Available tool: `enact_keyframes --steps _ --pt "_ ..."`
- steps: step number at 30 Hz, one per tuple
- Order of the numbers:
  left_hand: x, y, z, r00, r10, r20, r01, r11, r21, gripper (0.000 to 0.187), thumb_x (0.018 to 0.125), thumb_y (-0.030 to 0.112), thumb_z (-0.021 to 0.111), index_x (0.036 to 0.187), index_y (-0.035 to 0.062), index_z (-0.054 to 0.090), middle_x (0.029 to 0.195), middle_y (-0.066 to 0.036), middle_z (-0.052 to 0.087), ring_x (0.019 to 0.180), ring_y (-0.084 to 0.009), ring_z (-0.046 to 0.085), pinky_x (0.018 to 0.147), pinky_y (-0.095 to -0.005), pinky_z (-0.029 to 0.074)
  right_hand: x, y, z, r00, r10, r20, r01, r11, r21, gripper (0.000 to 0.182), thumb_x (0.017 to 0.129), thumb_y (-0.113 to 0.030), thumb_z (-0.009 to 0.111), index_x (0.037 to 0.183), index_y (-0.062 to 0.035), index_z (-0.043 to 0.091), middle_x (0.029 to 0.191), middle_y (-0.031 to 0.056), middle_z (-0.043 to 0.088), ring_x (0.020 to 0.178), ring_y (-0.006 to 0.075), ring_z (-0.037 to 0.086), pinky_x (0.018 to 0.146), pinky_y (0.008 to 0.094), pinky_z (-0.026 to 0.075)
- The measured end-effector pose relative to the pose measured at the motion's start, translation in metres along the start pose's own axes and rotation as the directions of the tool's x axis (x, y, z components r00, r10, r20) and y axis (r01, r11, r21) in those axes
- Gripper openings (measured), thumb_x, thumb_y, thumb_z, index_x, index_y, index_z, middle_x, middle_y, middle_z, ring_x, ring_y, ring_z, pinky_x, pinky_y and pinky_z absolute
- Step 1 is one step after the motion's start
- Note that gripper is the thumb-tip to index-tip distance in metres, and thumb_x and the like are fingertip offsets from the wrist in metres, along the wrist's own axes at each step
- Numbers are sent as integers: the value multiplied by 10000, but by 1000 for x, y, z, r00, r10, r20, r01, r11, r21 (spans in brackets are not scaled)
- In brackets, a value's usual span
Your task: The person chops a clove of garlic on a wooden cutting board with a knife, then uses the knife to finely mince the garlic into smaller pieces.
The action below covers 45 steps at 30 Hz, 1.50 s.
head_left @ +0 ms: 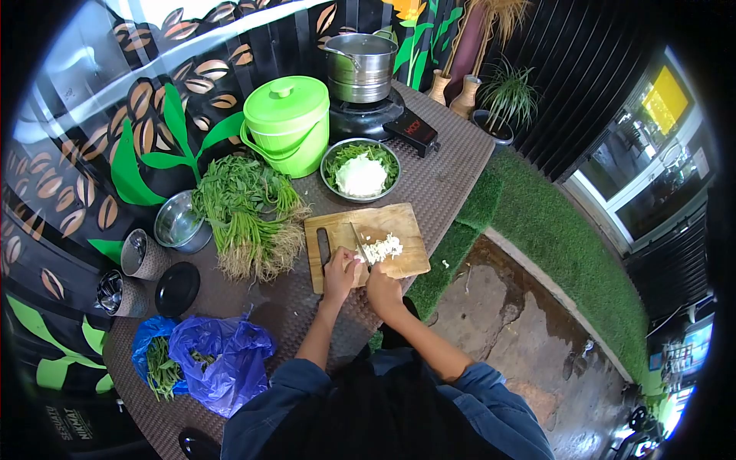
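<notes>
Black clothing [360, 418], right hand [382, 291] round knife [359, 241], long blade forward, slightly left, left hand [338, 276] narrow on white pieces [383, 248]

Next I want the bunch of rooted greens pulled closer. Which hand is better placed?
Left, I'd say. The left hand is nearer the rooted greens, while the right hand grips the knife and would have to cross the left.
</notes>
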<state>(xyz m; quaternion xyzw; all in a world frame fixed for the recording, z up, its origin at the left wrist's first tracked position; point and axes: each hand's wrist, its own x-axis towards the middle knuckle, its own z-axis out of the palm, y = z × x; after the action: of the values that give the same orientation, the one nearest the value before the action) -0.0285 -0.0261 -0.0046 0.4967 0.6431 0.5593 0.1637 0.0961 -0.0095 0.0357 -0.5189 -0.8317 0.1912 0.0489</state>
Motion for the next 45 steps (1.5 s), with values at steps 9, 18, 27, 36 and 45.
enact_keyframes --steps 9,18,27,36,45 --pt "2 -6 2 1000 -23 7 23 1000 -18 224 780 -54 656 843 2 448 872 -151 655 910 -242 659 753 -320 489 23 12 1 998 -31 -63 32 999 21 231 844 -115 505 991 53 442 705 228 643 660 391 662 586 455 548" --pt "2 0 0 1000 -4 1 4 999 -50 211 786 -34 653 846 3 454 877 -159 638 877 -309 641 724 -350 481 -4 -1 11 992 -27 -124 23 999 -36 228 854 -108 485 996 64 437 694 231 640 671 379 668 598 437 553" --pt "0 3 -2 1000 4 2 -4 1000 6 217 770 -35 671 842 -3 469 877 -157 638 911 -282 656 738 -341 487 17 12 4 996 -75 -50 73 997 -31 183 862 -112 484 957 36 437 682 233 636 643 374 665 560 441 547" --pt "1 4 1 999 50 4 -50 997 53 250 772 -8 654 998 11 548 933 -171 620 915 -351 584 768 -411 450 -11 15 19 981 -83 -174 73 996 -59 135 878 -122 456 938 -4 433 684 220 646 612 354 667 531 441 544" --pt "2 9 -4 994 105 15 -106 986 132 250 757 8 676 979 29 564 933 -112 625 981 -303 544 821 -388 425 -4 23 12 988 -42 -149 31 997 -76 182 899 -144 422 1011 -2 435 690 212 651 634 371 664 564 446 541"
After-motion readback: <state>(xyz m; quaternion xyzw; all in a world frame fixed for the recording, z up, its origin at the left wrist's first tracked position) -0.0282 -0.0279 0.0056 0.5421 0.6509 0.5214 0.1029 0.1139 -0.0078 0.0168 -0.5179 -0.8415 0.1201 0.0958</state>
